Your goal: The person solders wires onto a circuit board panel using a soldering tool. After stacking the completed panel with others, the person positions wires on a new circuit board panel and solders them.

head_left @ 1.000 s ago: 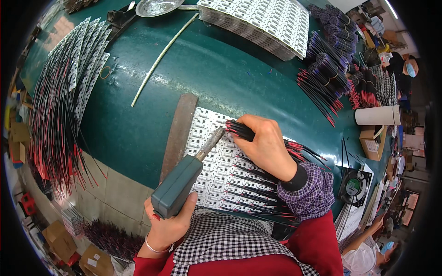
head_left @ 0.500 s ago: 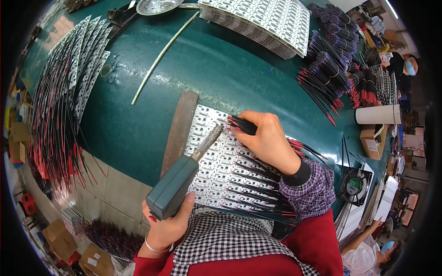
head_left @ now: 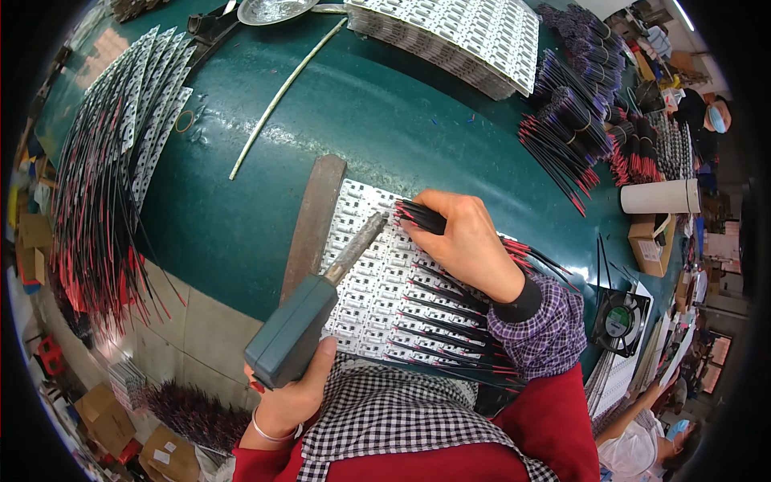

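Observation:
My left hand [head_left: 299,392] is closed round the handle of a dark green soldering gun [head_left: 291,331]. Its metal tip reaches up to the white circuit board panel [head_left: 361,265], near the ends of the wires in my other hand. With my right hand [head_left: 466,241] I grip a bundle of black wires [head_left: 422,217] with red ends, held low over the panel's upper part. More black wires [head_left: 442,329] lie in rows across the panel's right side, below my right wrist. A dark flat bar [head_left: 315,225] runs along the panel's left edge.
A thick stack of white panels [head_left: 450,36] stands at the back. Wired panels [head_left: 120,153] hang over the table's left edge. Wire bundles [head_left: 574,120] and a small fan [head_left: 620,321] lie at the right. A pale cord [head_left: 281,96] lies on the green table [head_left: 217,233]. Two people are at the right.
The soldering gun and my left hand have shifted slightly left, with the gun's tip a little higher. My right hand stays nearly in place with the wire bundle.

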